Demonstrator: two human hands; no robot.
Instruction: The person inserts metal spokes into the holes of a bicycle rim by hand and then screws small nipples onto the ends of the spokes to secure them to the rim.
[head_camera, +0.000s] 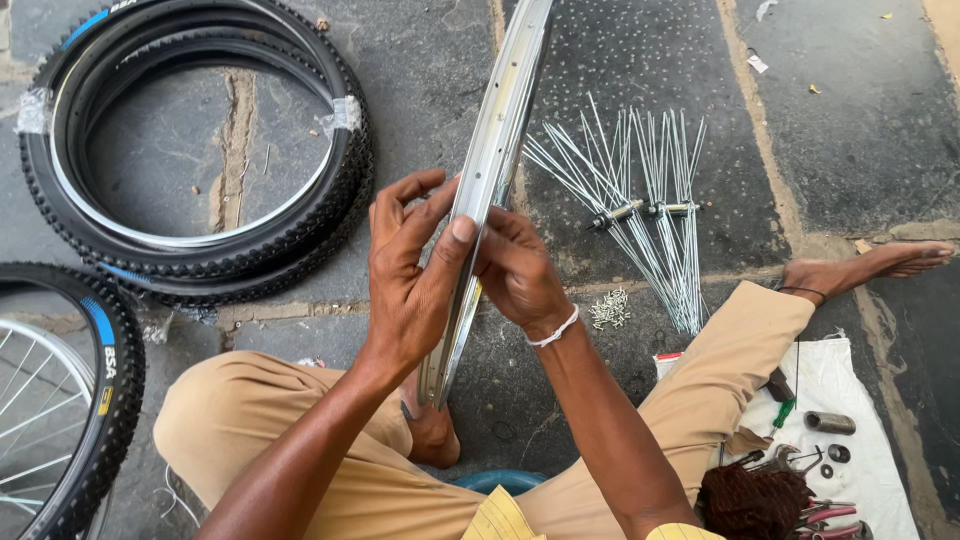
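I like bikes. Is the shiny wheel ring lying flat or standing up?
Standing up on its edge: the rim rises from the floor, with the left hand and right hand gripping it.

Two knobby black tyres (200, 255) lie stacked on the stone floor (860, 120) at far left, taped together in two places. A built wheel (60, 400) with a blue-striped tyre shows at the near left edge. To the right, two bundles of silver spokes (640, 215) fan out, with a small heap of nipples (609, 309) just near them. Near right, a white cloth (850, 400) carries pliers (825, 515), a short metal tube (830, 422) and other small tools.
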